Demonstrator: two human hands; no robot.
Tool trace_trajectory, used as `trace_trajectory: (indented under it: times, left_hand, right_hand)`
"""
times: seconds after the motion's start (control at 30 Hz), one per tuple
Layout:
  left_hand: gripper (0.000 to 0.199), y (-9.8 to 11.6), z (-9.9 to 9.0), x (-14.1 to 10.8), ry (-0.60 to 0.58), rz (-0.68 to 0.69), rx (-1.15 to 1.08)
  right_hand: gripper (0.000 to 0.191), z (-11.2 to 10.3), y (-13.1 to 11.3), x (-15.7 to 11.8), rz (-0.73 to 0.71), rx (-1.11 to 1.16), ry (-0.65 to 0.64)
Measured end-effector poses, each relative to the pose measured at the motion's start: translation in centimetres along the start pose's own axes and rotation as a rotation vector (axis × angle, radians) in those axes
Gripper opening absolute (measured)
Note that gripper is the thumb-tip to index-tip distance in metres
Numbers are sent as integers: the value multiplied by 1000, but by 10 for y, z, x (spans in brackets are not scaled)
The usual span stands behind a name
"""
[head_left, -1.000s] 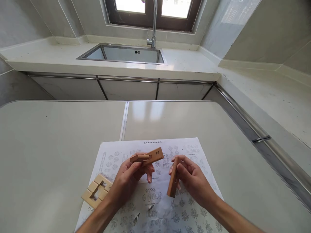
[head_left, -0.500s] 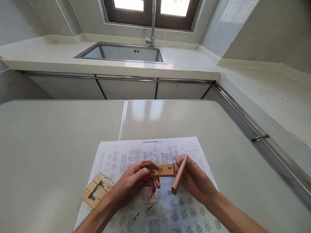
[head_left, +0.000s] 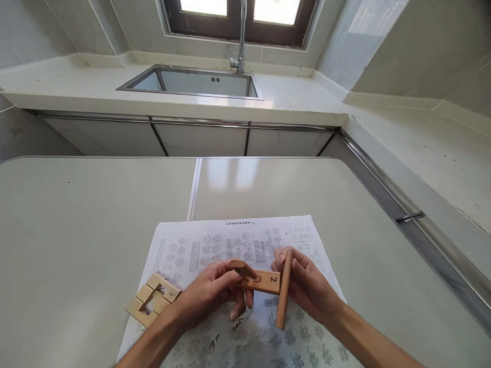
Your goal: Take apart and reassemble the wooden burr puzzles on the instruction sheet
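My left hand is closed on a brown wooden puzzle piece marked 2, held above the printed sheet. A second brown piece slants across it near a round notch, also at the left fingers. My right hand pinches a slim wooden bar, which stands nearly upright in view, its lower end hanging free. The bar overlaps the right end of the piece marked 2; whether they touch I cannot tell. Beside my left forearm lies a pale wooden puzzle frame marked 3, partly covered by the arm.
Beneath my hands lies a white sheet printed with small puzzle diagrams, worn through in spots. It rests on a pale table with a seam. Beyond are a counter with a sink and a tall faucet.
The bar in my right hand has turned more upright, its lower end moving right and down. My left hand and its pieces have shifted slightly right and down, and tilted.
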State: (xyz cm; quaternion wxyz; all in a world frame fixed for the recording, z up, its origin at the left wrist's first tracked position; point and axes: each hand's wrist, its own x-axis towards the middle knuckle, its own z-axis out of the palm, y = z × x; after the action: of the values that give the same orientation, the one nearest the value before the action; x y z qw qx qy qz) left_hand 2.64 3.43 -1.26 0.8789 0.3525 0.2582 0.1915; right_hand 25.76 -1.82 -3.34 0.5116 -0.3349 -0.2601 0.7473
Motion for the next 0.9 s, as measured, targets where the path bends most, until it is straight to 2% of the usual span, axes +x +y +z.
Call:
trace_trajectory:
  times: [0.4, 0.7, 0.9]
  left_hand:
    - [20, 4, 2, 0, -18, -13, 24]
    - [18, 8, 6, -1, -11, -15, 66]
    - [14, 8, 5, -2, -33, 2, 68]
  right_hand:
    - [34, 2, -2, -1, 7, -49, -2]
    - [36, -1, -2, 0, -21, -78, 87]
    - [42, 3, -4, -1, 39, -101, 86]
